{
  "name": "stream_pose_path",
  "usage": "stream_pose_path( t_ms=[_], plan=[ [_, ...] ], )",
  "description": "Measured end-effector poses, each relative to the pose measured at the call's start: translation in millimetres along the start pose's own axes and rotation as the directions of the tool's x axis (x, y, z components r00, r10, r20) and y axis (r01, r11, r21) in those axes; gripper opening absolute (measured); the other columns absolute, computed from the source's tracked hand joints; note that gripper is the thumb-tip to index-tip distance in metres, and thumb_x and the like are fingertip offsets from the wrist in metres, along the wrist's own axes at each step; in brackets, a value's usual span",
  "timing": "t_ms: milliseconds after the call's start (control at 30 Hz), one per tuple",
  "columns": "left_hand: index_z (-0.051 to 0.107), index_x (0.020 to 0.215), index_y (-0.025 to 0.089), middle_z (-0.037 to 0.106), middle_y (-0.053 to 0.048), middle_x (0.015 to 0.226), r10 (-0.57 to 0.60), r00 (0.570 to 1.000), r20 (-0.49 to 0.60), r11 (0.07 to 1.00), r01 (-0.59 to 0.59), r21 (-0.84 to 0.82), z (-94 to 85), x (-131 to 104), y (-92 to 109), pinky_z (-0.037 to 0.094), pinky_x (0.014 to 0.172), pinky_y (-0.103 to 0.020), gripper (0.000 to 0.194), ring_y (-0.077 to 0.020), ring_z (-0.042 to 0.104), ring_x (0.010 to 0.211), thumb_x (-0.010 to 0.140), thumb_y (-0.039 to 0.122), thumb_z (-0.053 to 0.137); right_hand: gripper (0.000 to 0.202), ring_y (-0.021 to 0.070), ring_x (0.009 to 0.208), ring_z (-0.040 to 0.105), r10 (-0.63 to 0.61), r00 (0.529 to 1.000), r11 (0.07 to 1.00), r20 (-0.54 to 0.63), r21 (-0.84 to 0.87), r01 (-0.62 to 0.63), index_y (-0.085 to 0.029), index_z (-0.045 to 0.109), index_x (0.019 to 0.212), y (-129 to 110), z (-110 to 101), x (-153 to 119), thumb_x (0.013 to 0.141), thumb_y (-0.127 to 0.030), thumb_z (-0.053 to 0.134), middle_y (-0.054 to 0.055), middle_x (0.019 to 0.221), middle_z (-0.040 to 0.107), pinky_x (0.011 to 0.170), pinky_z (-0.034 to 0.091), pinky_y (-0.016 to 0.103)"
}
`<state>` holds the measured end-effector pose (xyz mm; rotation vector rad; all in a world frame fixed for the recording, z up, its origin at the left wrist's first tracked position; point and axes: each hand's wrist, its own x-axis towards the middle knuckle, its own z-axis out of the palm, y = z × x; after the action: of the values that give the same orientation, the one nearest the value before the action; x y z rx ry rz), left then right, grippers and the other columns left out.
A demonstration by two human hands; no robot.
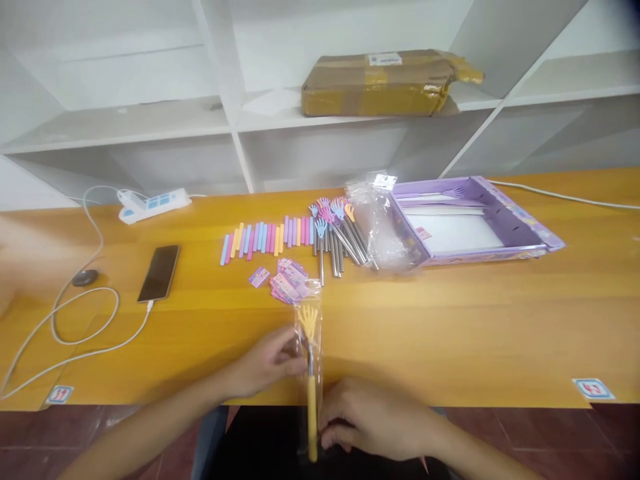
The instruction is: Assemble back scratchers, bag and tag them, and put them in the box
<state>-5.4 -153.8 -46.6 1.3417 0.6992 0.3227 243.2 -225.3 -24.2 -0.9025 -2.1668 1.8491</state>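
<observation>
A yellow hand-shaped back scratcher [312, 400] lies inside a clear plastic bag [304, 433] at the front edge of the table, its yellow handle toward me. My left hand [273, 360] pinches the bag's left side near the metal shaft. Fingers curled, my right hand [370, 417] holds the bag's right edge beside the handle. Beyond them sit small printed cards [290, 281], a row of coloured handle tubes [270, 238] and a pile of metal rods with coloured hand-shaped heads [337, 237].
Clear plastic bags [383, 230] lie against a purple box [520, 220] at the right. A phone [159, 273], cable, black mouse-like object [85, 277] and power strip [155, 205] are at the left. A taped carton [375, 87] rests on the shelf behind.
</observation>
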Motion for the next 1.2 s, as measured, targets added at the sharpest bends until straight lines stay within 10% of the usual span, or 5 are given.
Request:
stream_pose_path(
  t_ms=[167, 367, 567, 767, 1200],
  plan=[
    [0.066, 0.128, 0.021, 0.071, -0.008, 0.119, 0.17, 0.917, -0.362, 0.985, -0.147, 0.089, -31.4, 44.5, 0.5, 0.054, 0.091, -0.035, 0.048, -0.0242, 0.066, 0.106, 0.099, 0.059, 0.07, 0.014, 0.0112, 0.064, 0.066, 0.003, 1.0, 0.994, 0.03, -0.11, 0.001, -0.027, 0.086, 0.106, 8.0, -17.4, 9.8, 0.099, -0.026, 0.074, -0.002, 0.083, 0.078, 0.063, 0.046, 0.02],
    [0.072, 0.096, 0.019, 0.067, -0.005, 0.094, 0.351, 0.838, -0.419, 0.901, -0.18, 0.395, -63.0, 68.6, 13.7, 0.049, 0.08, -0.033, 0.036, -0.0206, 0.06, 0.087, 0.104, 0.053, 0.062, 0.029, 0.0131, 0.051, 0.053, -0.133, 0.969, 0.886, -0.206, -0.464, 0.023, -0.024, 0.073, 0.076, 30.4, -118.9, 35.1, 0.101, -0.039, 0.073, -0.003, 0.064, 0.066, 0.052, 0.037, 0.027],
    [0.065, 0.081, 0.02, 0.062, -0.003, 0.085, 0.395, 0.811, -0.431, 0.866, -0.173, 0.469, -65.0, 65.5, 3.4, 0.045, 0.077, -0.032, 0.048, -0.0196, 0.055, 0.08, 0.107, 0.058, 0.053, 0.023, 0.0257, 0.094, 0.065, -0.377, 0.596, 0.713, -0.709, -0.633, -0.303, -0.02, 0.069, 0.11, 47.3, -149.0, 93.1, 0.107, -0.042, 0.063, 0.012, 0.109, 0.069, 0.081, 0.053, 0.038],
    [0.065, 0.082, 0.019, 0.064, -0.004, 0.087, 0.494, 0.775, -0.393, 0.81, -0.246, 0.533, -58.7, 55.9, 1.7, 0.045, 0.08, -0.032, 0.048, -0.0198, 0.058, 0.083, 0.11, 0.054, 0.048, 0.03, 0.0311, 0.107, 0.054, -0.477, 0.599, 0.594, -0.643, -0.738, -0.319, -0.02, 0.072, 0.112, 67.9, -130.2, 113.9, 0.101, -0.048, 0.073, 0.013, 0.113, 0.062, 0.092, 0.05, 0.047],
    [0.062, 0.076, 0.019, 0.063, -0.001, 0.076, 0.41, 0.778, -0.476, 0.867, -0.169, 0.469, -78.0, 60.1, -7.2, 0.043, 0.073, -0.031, 0.056, -0.0184, 0.057, 0.074, 0.106, 0.065, 0.05, 0.03, 0.0218, 0.089, 0.059, -0.373, 0.602, 0.845, -0.706, -0.526, -0.094, -0.021, 0.069, 0.088, 77.0, -142.7, 109.7, 0.107, -0.043, 0.065, 0.004, 0.087, 0.067, 0.082, 0.048, 0.035]
  ],
)
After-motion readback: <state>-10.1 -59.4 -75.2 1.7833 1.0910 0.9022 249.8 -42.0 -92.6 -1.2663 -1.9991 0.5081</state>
